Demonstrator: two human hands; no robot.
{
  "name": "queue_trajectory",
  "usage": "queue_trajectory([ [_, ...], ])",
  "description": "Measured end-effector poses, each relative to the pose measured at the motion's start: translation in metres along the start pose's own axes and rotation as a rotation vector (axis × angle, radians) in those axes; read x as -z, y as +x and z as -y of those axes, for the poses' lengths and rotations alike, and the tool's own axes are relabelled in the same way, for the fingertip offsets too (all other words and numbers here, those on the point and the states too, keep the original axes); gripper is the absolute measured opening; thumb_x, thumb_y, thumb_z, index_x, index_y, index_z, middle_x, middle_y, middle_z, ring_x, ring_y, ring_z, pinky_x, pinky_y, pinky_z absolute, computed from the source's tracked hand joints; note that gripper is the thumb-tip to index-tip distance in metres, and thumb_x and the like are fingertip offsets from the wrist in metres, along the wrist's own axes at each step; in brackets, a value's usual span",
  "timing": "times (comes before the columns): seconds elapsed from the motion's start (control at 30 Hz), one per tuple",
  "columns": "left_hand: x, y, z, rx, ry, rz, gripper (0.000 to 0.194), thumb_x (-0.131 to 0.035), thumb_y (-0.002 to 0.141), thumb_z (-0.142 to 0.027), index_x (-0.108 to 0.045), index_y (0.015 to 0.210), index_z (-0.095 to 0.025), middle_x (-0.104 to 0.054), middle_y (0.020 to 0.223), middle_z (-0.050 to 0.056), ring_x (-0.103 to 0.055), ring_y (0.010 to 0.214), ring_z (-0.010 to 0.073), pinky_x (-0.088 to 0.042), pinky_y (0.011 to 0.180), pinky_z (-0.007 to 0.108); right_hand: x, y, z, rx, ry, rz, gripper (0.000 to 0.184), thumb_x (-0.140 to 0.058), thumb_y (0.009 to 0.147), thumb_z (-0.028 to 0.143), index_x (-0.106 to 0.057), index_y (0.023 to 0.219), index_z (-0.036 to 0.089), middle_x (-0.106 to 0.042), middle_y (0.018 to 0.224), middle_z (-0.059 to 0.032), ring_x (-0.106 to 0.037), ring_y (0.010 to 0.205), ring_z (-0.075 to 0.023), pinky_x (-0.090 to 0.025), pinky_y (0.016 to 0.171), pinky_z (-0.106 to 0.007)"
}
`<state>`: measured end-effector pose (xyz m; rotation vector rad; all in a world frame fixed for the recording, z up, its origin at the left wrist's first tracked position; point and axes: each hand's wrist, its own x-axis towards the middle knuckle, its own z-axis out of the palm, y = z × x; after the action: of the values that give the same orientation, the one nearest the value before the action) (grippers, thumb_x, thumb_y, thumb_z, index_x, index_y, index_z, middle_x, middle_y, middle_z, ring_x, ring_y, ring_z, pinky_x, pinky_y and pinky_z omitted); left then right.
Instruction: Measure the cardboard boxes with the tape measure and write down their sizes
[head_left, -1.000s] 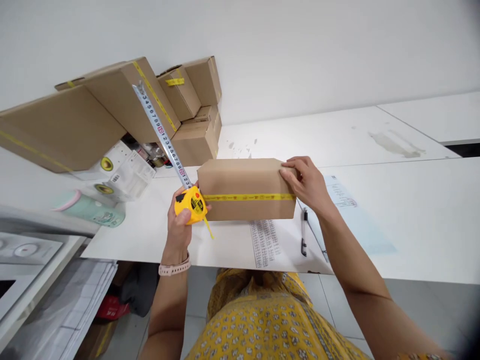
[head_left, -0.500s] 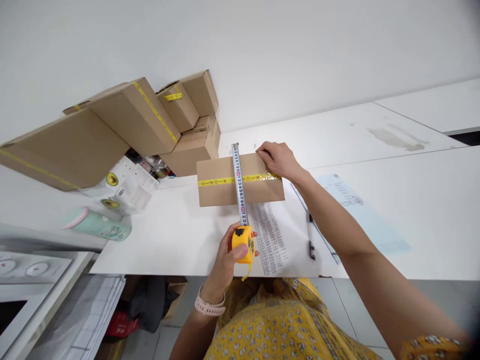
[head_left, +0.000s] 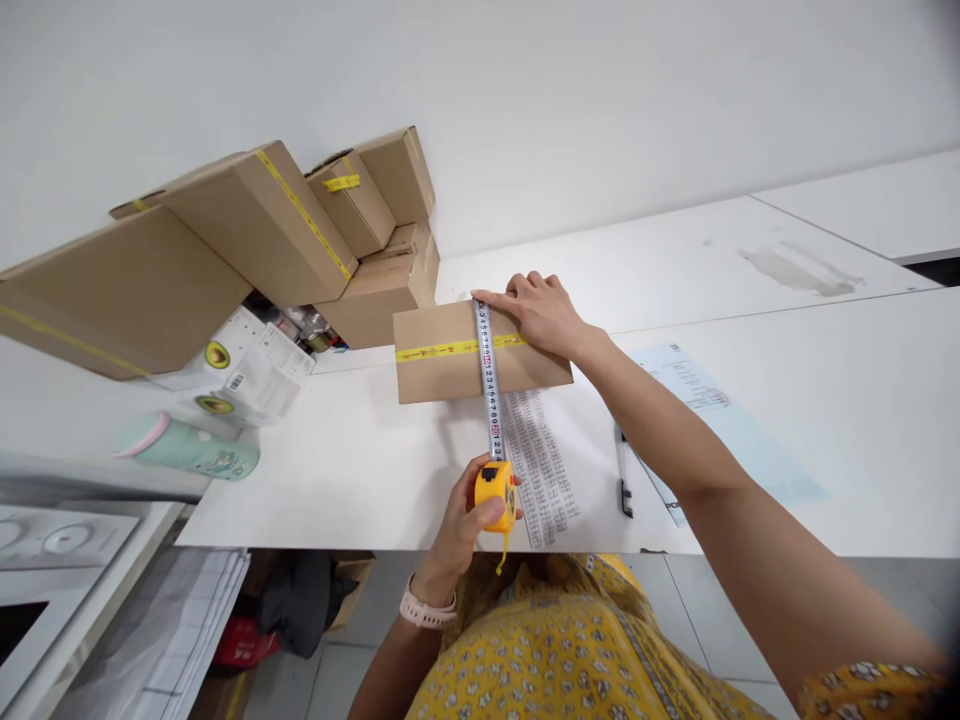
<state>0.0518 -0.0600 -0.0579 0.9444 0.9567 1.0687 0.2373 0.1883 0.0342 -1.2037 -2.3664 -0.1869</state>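
Note:
My left hand (head_left: 469,510) is wrapped around a yellow tape measure (head_left: 495,497) near the table's front edge. Its silver blade (head_left: 489,375) is pulled out and lies across the top of a small cardboard box (head_left: 439,375), crossing the yellow tape strip. My right hand (head_left: 544,312) is on the box's right part, its bent fingers at the far edge. One stretched digit reaches left to the blade's end and touches it there. Under and in front of the box lies a printed sheet (head_left: 541,480) with columns of small text.
Stacked cardboard boxes (head_left: 255,225) stand at the back left against the wall. Before them are white cartons with avocado pictures (head_left: 259,365) and a mint-green tumbler (head_left: 195,445). A black pen (head_left: 624,485) and a light-blue sheet (head_left: 739,440) lie on the white table (head_left: 840,400) at right.
My left hand brought the tape measure from left of the box to its front, laying the blade across it. My right hand slid left from the box's corner to the blade's end.

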Motion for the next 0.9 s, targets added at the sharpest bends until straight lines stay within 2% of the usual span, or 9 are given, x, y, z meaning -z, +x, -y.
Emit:
queue_trajectory([
  [0.17, -0.002, 0.004, 0.002, 0.012, 0.025, 0.011, 0.068, -0.084, 0.074, -0.047, -0.056, 0.13, -0.022, -0.066, 0.115, 0.009, -0.063, 0.102, 0.023, -0.058, 0.089, 0.04, -0.003, 0.003, 0.0, -0.011, 0.011, 0.018, 0.051, -0.033, 0.103, 0.031, -0.05, 0.148, 0.046, -0.06, 0.116, -0.0137, -0.049, 0.098, -0.0328, -0.033, 0.086, -0.048],
  [0.37, -0.001, 0.005, 0.005, 0.019, 0.015, 0.011, 0.068, -0.085, 0.072, -0.047, -0.057, 0.129, -0.023, -0.066, 0.114, 0.009, -0.065, 0.095, 0.0224, -0.057, 0.087, 0.041, -0.007, 0.0, -0.002, 0.002, 0.026, -0.032, 0.053, -0.031, 0.101, 0.029, -0.05, 0.149, 0.043, -0.06, 0.113, -0.0137, -0.047, 0.099, -0.0331, -0.034, 0.087, -0.049],
  [0.5, 0.004, -0.003, 0.011, -0.047, -0.005, -0.001, 0.072, -0.084, 0.072, -0.049, -0.054, 0.133, -0.026, -0.065, 0.118, 0.009, -0.067, 0.094, 0.0231, -0.057, 0.088, 0.042, -0.008, -0.006, -0.001, -0.061, 0.062, -0.107, 0.054, -0.029, 0.103, 0.035, -0.041, 0.155, 0.031, -0.063, 0.105, -0.0136, -0.048, 0.101, -0.0339, -0.036, 0.089, -0.05],
  [0.57, 0.006, -0.01, 0.011, -0.104, 0.021, -0.011, 0.075, -0.084, 0.073, -0.049, -0.051, 0.136, -0.027, -0.064, 0.122, 0.009, -0.067, 0.097, 0.0241, -0.056, 0.091, 0.043, -0.004, -0.015, 0.005, -0.08, 0.074, -0.135, 0.055, -0.03, 0.102, 0.046, -0.047, 0.151, 0.027, -0.064, 0.108, -0.0147, -0.048, 0.105, -0.0356, -0.036, 0.092, -0.052],
  [0.67, 0.007, -0.023, 0.006, -0.169, 0.153, -0.047, 0.081, -0.086, 0.072, -0.044, -0.046, 0.141, -0.027, -0.061, 0.128, 0.011, -0.066, 0.103, 0.0252, -0.055, 0.093, 0.041, 0.003, -0.04, 0.022, -0.077, 0.084, -0.139, 0.055, -0.037, 0.1, 0.057, -0.057, 0.14, 0.026, -0.064, 0.118, -0.0161, -0.048, 0.111, -0.0383, -0.035, 0.097, -0.055],
  [0.8, 0.003, -0.032, -0.006, -0.221, 0.362, -0.068, 0.085, -0.086, 0.071, -0.038, -0.045, 0.144, -0.027, -0.061, 0.129, 0.011, -0.064, 0.101, 0.0241, -0.056, 0.086, 0.037, 0.004, -0.098, 0.054, -0.091, 0.116, -0.127, 0.049, -0.045, 0.098, 0.058, -0.057, 0.138, 0.034, -0.065, 0.127, -0.0129, -0.051, 0.114, -0.0378, -0.034, 0.098, -0.058],
  [0.9, -0.002, -0.033, -0.013, -0.23, 0.456, -0.048, 0.085, -0.086, 0.07, -0.037, -0.045, 0.144, -0.026, -0.063, 0.126, 0.01, -0.065, 0.1, 0.0246, -0.056, 0.089, 0.039, -0.002, -0.144, 0.072, -0.104, 0.185, -0.096, 0.04, -0.049, 0.097, 0.055, -0.061, 0.132, 0.038, -0.066, 0.13, -0.0091, -0.054, 0.115, -0.0356, -0.037, 0.098, -0.057],
])
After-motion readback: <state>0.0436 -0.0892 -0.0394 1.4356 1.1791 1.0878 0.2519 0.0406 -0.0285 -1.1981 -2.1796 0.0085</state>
